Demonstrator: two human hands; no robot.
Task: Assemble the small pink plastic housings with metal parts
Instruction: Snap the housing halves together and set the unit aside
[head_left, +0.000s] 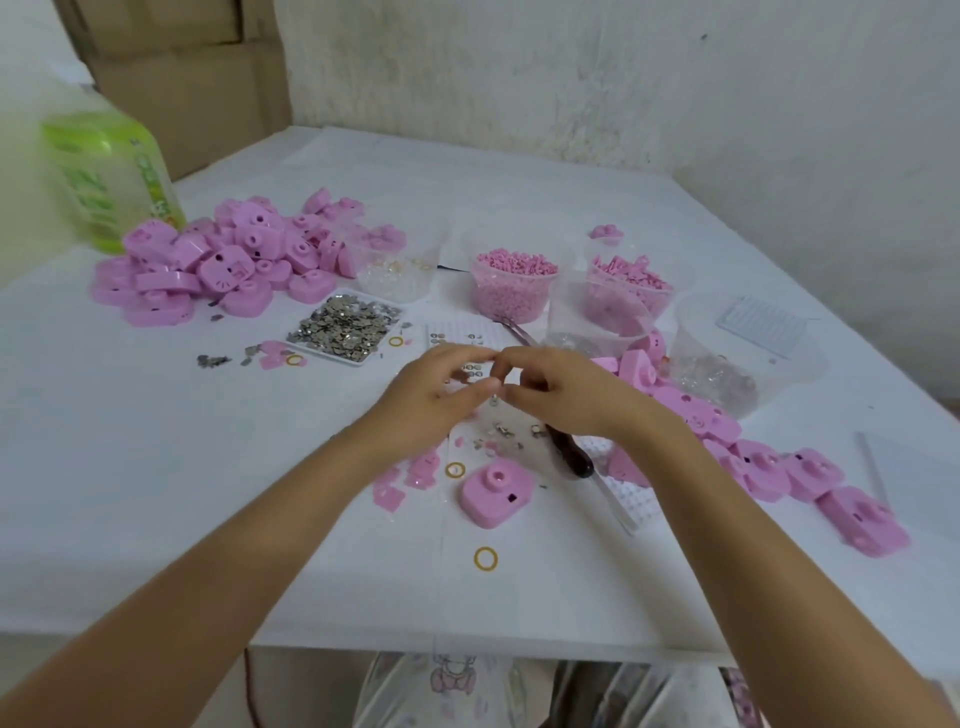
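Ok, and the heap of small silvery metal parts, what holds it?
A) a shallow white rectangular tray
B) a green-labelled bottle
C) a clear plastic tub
A: the small silvery metal parts lie heaped in the shallow white rectangular tray, beside the pile of pink plastic housings.

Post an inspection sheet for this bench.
Surface: white table, parts scattered across it.
Job's things: pink housings heaped far left, more along the right; one housing alone near the hands; metal parts in a tray.
Clutter: tubs of pink pieces, yellow ring, green bottle, dark-handled tool.
Grips: left hand and right hand meet fingertip to fingertip above the table; anything pinched is too small to tell.
Cables: possibly a thin red cord under the table's near edge.
Surroundings: stained wall, cardboard boxes far left.
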